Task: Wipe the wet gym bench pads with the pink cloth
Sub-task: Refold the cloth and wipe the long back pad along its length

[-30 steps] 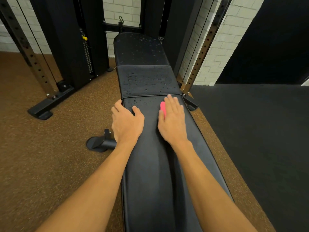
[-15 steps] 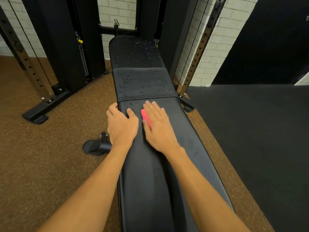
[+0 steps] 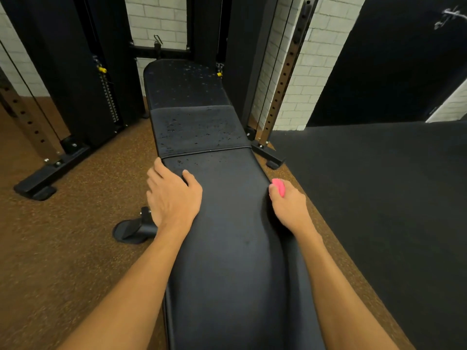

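Note:
A long black gym bench runs away from me. Its near pad (image 3: 232,248) looks mostly dry, with a few drops near its far end. The middle pad (image 3: 199,130) and the far pad (image 3: 184,84) are dotted with water drops. My left hand (image 3: 171,198) grips the near pad's left edge, fingers wrapped over the side and thumb on top. My right hand (image 3: 288,205) is at the pad's right edge and holds the bunched pink cloth (image 3: 278,186), of which only a small part shows; the fingers curl down over the side.
A black cable machine with weight stacks (image 3: 108,102) and perforated uprights (image 3: 280,79) stands just behind the bench. Its base feet (image 3: 50,173) reach onto the brown floor. The bench's round foot (image 3: 134,229) sticks out at left. Black matting (image 3: 379,198) lies to the right.
My right hand has swept the pink cloth from the left-centre of the near pad across to its right edge and slightly toward me. The left hand has stayed on the left edge.

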### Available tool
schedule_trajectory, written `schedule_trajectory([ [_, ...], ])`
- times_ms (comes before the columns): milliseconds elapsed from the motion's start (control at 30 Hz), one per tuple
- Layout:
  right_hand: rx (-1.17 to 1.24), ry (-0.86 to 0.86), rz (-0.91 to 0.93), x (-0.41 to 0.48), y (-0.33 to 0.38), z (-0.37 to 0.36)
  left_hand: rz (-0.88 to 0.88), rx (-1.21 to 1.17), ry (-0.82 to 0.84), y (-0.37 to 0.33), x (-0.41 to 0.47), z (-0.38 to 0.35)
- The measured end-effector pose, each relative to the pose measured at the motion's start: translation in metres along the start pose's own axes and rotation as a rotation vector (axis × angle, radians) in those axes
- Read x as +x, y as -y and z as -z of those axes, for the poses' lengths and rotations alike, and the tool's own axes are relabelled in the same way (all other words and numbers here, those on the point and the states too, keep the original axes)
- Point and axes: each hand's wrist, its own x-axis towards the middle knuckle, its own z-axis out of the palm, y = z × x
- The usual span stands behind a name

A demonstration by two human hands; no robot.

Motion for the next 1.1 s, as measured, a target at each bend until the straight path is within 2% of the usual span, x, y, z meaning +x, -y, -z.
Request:
schedule_trajectory([
  [67,-0.003,0.062,-0.055,0.024,0.02,0.003,-0.013,0.03,0.001,0.0,0.001,-0.002],
  [233,0.104,0.083,-0.032,0.065,0.066,-0.005,0.008,0.037,0.011,-0.003,0.005,-0.002],
  [400,0.112,0.125,-0.049,0.057,0.026,-0.001,0.008,0.023,0.017,0.0,0.006,-0.002],
  [500,0.225,0.162,-0.107,0.043,-0.012,0.003,0.008,0.049,0.015,0.0,0.006,-0.004],
  [600,0.278,0.181,-0.116,0.056,-0.007,0.0,-0.003,0.079,0.024,-0.002,0.005,-0.005],
  [833,0.139,0.074,-0.025,0.096,0.055,-0.015,-0.005,0.076,0.023,-0.002,0.005,-0.003],
  [967,0.019,0.058,0.069,0.064,0.041,-0.013,-0.002,0.074,0.029,-0.001,0.006,-0.003],
  [1100,-0.12,-0.07,0.24,0.026,0.022,-0.024,-0.005,0.077,0.032,0.0,0.006,-0.003],
])
